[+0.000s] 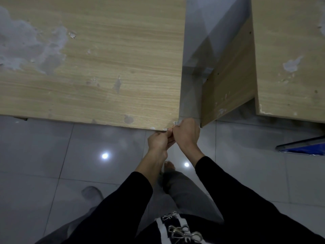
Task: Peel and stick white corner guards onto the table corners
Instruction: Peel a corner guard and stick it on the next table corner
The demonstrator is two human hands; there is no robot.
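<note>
A light wooden table with worn, peeling patches fills the upper left; its near right corner lies at the centre of the view. A small white corner guard shows at that corner, mostly hidden by fingers. My right hand has its fingers curled round the guard at the corner. My left hand sits just below the table's front edge, touching my right hand, fingertips pinching at the same small piece. What the fingers do with the backing is hidden.
A second wooden table stands to the right, with a narrow gap of grey tiled floor between them. A blue object lies on the floor at the right. My legs and bare foot stand below the hands.
</note>
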